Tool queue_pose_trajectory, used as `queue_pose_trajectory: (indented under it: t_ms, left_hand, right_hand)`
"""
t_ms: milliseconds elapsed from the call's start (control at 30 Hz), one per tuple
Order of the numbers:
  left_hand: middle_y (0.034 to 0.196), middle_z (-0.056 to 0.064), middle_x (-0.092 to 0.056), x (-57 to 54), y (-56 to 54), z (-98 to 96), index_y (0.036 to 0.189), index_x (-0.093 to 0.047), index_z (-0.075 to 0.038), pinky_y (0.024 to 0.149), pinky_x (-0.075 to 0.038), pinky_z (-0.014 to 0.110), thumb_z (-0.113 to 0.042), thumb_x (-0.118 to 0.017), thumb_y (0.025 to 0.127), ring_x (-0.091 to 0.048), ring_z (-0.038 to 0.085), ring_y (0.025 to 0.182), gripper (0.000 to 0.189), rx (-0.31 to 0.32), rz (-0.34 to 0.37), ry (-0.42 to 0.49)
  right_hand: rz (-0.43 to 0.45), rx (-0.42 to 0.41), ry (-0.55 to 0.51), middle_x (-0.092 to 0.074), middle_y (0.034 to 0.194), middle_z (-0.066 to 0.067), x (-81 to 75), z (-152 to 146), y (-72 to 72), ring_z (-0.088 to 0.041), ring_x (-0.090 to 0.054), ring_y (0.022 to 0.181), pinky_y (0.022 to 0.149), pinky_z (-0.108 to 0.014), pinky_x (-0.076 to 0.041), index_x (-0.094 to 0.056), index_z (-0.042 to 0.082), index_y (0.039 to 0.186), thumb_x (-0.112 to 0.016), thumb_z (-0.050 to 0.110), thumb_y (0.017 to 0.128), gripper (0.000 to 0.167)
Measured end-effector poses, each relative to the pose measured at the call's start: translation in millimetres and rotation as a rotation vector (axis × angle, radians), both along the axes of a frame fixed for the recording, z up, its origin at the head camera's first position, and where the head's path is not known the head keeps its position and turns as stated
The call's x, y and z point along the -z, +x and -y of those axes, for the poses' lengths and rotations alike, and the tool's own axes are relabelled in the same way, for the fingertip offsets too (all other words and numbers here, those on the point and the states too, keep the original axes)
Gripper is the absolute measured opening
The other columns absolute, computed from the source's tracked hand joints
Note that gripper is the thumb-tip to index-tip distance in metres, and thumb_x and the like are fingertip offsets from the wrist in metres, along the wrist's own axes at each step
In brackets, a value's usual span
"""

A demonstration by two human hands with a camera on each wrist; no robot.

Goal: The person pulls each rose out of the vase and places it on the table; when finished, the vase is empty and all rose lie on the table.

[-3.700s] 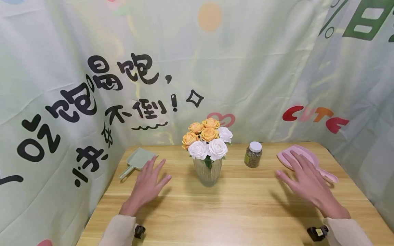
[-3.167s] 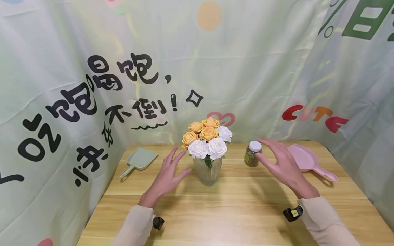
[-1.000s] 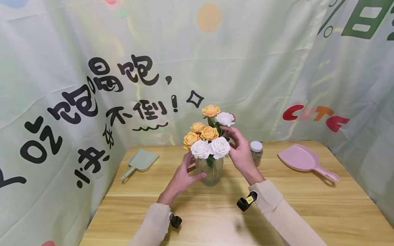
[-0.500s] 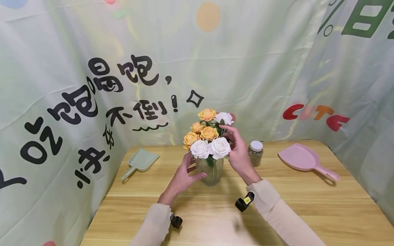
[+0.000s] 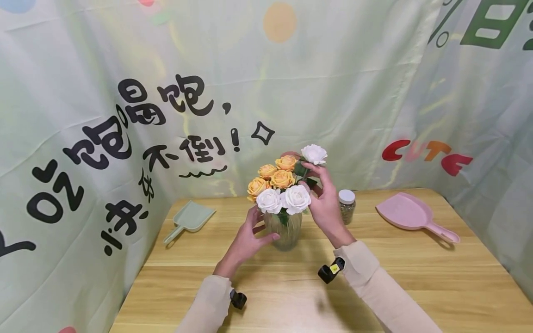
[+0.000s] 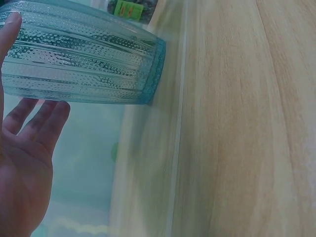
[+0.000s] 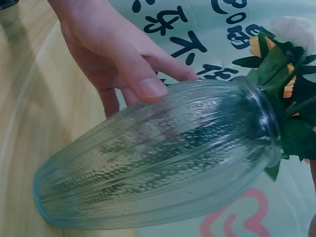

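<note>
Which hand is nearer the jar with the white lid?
Right: the right hand, holding a white rose, is just left of the jar; the left hand is farther left, holding the vase.

The right fingers [image 5: 319,172] hide part of the topmost rose [image 5: 314,154] from me in the head view; my left wrist view crops the vase [image 6: 84,61] and jar [image 6: 131,10] at its edges

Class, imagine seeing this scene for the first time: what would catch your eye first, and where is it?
Probably the orange and white roses in the glass vase, mid-picture in the head view, with the left hand holding the vase. To their right, the right hand holds a white rose higher than the others. Behind, bold black characters slant across the left of the cloth.
</note>
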State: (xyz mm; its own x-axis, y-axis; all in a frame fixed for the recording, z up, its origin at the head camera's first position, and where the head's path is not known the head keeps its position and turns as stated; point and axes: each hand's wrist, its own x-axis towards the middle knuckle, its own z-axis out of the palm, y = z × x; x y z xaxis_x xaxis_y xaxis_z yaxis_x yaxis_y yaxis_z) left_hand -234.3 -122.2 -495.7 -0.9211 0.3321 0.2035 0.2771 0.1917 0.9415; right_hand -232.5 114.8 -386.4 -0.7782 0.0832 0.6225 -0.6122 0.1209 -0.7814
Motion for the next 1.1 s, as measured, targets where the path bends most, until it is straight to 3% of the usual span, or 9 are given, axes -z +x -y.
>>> queue_pose_trajectory:
  t_ms: [167, 400, 667, 767, 900, 1100]
  left_hand:
    - [0.169, 0.008, -0.047, -1.1, 0.0, 0.6, 0.167, -0.031, -0.022, 0.124, -0.05, 0.055, -0.035, -0.092, 0.091, -0.05, 0.035, 0.153, 0.099, 0.001, -0.003, -0.002]
    - [0.169, 0.008, -0.046, -1.4, 0.1, 0.4, 0.167, -0.031, -0.023, 0.124, -0.049, 0.055, -0.034, -0.092, 0.091, -0.049, 0.035, 0.153, 0.099, 0.004, 0.002, -0.005]
    - [0.169, 0.008, -0.047, -1.1, 0.8, -0.5, 0.167, -0.031, -0.023, 0.124, -0.049, 0.055, -0.033, -0.092, 0.091, -0.049, 0.034, 0.153, 0.098, 0.002, 0.003, 0.002]
    - [0.169, 0.007, -0.047, -1.2, 0.7, -0.8, 0.167, -0.031, -0.024, 0.125, -0.049, 0.054, -0.034, -0.092, 0.091, -0.049, 0.034, 0.154, 0.098, 0.002, 0.004, 0.003]
    - [0.169, 0.008, -0.047, -1.7, 0.7, -0.6, 0.166, -0.031, -0.024, 0.124, -0.049, 0.055, -0.033, -0.092, 0.091, -0.049, 0.034, 0.154, 0.098, 0.002, -0.002, -0.001]
    - [0.168, 0.009, -0.048, -1.6, 1.1, -0.5, 0.166, -0.031, -0.023, 0.123, -0.05, 0.056, -0.032, -0.092, 0.091, -0.05, 0.036, 0.153, 0.097, 0.005, -0.018, -0.01]
  right_hand:
    - [-0.013, 0.012, -0.024, -0.057, 0.144, -0.018, -9.3, -5, -0.2, -0.016, -0.057, 0.128, 0.105, -0.016, -0.056, -0.056, 0.002, 0.152, -0.063, -0.006, 0.106, 0.047]
    - [0.026, -0.025, -0.056, -0.057, 0.136, 0.001, -13.8, -13, -2.2, -0.012, -0.061, 0.126, 0.094, -0.015, -0.059, -0.049, 0.011, 0.161, -0.062, -0.005, 0.107, 0.058]
    - [-0.008, 0.02, -0.109, -0.069, 0.125, 0.01, -16.4, -17, -5.0, -0.007, -0.068, 0.122, 0.098, -0.017, -0.061, -0.065, -0.007, 0.136, -0.065, -0.002, 0.107, 0.03]
    - [-0.011, 0.012, -0.08, -0.068, 0.132, 0.006, -18.6, -18, -4.2, -0.009, -0.066, 0.124, 0.097, -0.017, -0.061, -0.065, -0.004, 0.141, -0.066, -0.001, 0.107, 0.034]
    - [-0.001, -0.02, -0.037, -0.062, 0.145, -0.008, -24.3, -21, -4.1, -0.015, -0.063, 0.127, 0.096, -0.017, -0.062, -0.059, 0.005, 0.153, -0.064, -0.001, 0.108, 0.046]
    - [0.01, -0.059, -0.041, -0.056, 0.149, -0.018, -39.3, -26, -5.2, -0.017, -0.075, 0.108, 0.096, -0.031, -0.067, -0.051, 0.01, 0.16, -0.062, -0.001, 0.109, 0.054]
